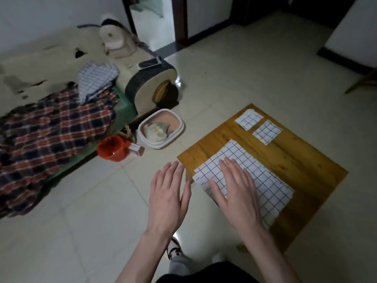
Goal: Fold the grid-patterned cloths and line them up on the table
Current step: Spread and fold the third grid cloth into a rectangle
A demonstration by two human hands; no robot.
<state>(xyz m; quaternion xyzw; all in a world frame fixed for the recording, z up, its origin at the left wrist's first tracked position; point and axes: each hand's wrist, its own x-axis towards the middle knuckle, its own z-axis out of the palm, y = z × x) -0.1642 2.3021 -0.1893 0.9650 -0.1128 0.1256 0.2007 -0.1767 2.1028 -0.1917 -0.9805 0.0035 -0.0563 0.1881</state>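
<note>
A large white cloth with a dark grid (pixel 263 176) lies flat on the low wooden table (pixel 302 160), near its left front edge. My right hand (pixel 236 190) rests palm down on the cloth's left part, fingers spread, holding nothing. My left hand (pixel 169 193) hovers open over the floor just left of the table edge, fingers apart. Two small folded grid cloths sit side by side at the table's far corner: one (pixel 248 119) further back, the other (pixel 266 131) next to it.
On the floor left of the table stand a white basin (pixel 162 129) with crumpled material inside and an orange cup (pixel 112 148). A sofa with a red plaid cloth (pixel 51 127) and a blue checked cloth (pixel 95 80) is further left. Tiled floor surrounds the table.
</note>
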